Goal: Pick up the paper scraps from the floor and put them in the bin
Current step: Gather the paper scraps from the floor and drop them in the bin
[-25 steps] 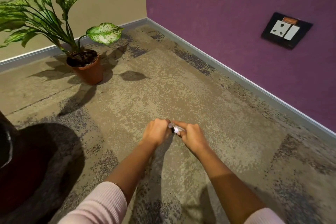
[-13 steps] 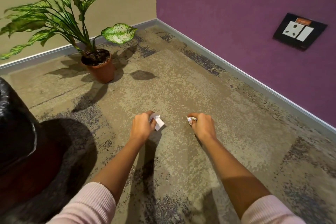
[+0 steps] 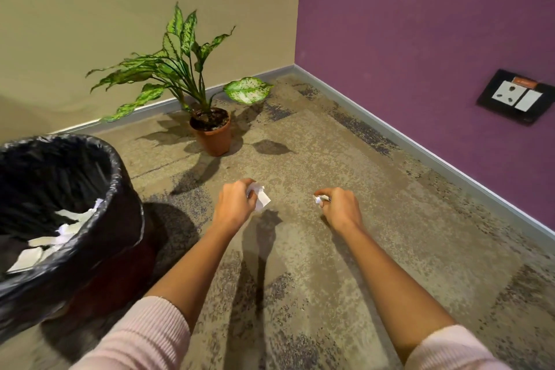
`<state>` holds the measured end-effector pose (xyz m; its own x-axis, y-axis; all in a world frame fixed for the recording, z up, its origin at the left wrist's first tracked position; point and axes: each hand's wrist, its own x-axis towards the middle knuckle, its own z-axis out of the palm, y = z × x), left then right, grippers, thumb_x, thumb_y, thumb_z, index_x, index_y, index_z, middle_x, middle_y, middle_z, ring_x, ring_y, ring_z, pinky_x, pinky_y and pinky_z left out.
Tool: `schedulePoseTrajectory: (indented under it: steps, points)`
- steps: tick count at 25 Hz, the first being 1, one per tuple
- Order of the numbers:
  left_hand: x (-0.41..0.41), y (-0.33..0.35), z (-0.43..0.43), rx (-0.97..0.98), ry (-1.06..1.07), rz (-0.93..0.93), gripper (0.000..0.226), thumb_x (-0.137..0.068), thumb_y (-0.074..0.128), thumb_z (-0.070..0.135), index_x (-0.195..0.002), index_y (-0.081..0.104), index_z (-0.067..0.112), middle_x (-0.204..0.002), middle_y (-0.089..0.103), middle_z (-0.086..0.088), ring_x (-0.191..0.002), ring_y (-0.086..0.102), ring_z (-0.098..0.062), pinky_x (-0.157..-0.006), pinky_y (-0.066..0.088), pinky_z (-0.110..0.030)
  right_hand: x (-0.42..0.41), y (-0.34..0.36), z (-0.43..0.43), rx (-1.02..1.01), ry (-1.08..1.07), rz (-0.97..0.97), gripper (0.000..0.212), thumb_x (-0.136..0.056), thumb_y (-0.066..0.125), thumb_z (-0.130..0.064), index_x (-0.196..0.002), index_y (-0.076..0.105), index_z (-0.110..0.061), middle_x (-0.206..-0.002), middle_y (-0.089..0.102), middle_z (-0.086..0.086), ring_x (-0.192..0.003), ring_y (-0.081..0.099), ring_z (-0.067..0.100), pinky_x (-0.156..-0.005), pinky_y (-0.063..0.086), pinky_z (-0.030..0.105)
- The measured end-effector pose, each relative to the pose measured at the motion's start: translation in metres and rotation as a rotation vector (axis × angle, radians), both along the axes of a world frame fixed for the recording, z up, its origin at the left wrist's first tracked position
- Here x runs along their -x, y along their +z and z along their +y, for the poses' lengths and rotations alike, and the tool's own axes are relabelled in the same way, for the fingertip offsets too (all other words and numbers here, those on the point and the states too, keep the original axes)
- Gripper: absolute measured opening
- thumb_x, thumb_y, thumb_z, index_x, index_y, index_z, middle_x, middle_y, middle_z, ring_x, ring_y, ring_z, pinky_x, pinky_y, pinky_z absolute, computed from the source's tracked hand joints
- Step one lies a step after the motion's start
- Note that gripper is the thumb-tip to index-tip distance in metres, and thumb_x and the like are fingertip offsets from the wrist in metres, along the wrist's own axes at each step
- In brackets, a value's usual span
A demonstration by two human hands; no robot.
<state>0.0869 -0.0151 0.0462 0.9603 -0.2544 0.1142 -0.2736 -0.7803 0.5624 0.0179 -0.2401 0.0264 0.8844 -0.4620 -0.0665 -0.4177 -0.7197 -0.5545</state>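
Note:
My left hand (image 3: 232, 206) is closed around white paper scraps (image 3: 260, 196) that stick out past the thumb, above the carpet at mid frame. My right hand (image 3: 341, 207) pinches a smaller white paper scrap (image 3: 319, 198) between its fingertips, a little to the right. The bin (image 3: 120, 189), lined with a black plastic bag, stands at the left edge, left of my left hand. Several white paper pieces (image 3: 64, 227) lie inside it.
A potted plant (image 3: 211, 134) in a brown pot stands on the carpet near the far corner. A purple wall with a socket plate (image 3: 515, 96) runs along the right. A beige wall closes the back.
My hands were together on one scrap, then parted, each keeping paper. The view has swung left and up, bringing the bin's open top into sight.

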Motion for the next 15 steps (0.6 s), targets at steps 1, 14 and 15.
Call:
schedulePoseTrajectory:
  steps: [1, 14, 15]
  points:
    - [-0.002, 0.011, 0.005, -0.008, 0.005, -0.014, 0.023, -0.090, 0.057, 0.015, -0.110, 0.069, 0.017, -0.096, 0.073, -0.012, -0.092, 0.067, -0.032, -0.071, 0.051, -0.038, -0.006, 0.011, 0.005, -0.003, 0.020, -0.017, 0.024, -0.090, 0.066, -0.021, -0.112, 0.071, -0.030, -0.110, 0.073, 0.000, -0.089, 0.069, 0.018, -0.074, 0.048, 0.019]
    - [-0.028, 0.165, 0.099, -0.126, 0.096, -0.186, 0.020, -0.085, 0.056, 0.010, -0.101, 0.068, 0.010, -0.093, 0.072, -0.015, -0.092, 0.065, -0.036, -0.076, 0.054, -0.044, -0.086, 0.158, 0.147, -0.050, 0.353, -0.209, 0.017, -0.085, 0.070, -0.023, -0.101, 0.075, -0.021, -0.096, 0.073, 0.013, -0.092, 0.065, 0.030, -0.071, 0.048, 0.030]
    - [-0.033, 0.180, 0.114, -0.133, 0.123, -0.201, 0.020, -0.083, 0.057, 0.009, -0.099, 0.069, 0.009, -0.091, 0.072, -0.015, -0.090, 0.065, -0.036, -0.074, 0.054, -0.042, -0.093, 0.167, 0.162, -0.072, 0.375, -0.216, 0.017, -0.084, 0.070, -0.022, -0.100, 0.075, -0.021, -0.097, 0.073, 0.012, -0.093, 0.065, 0.029, -0.072, 0.048, 0.030]
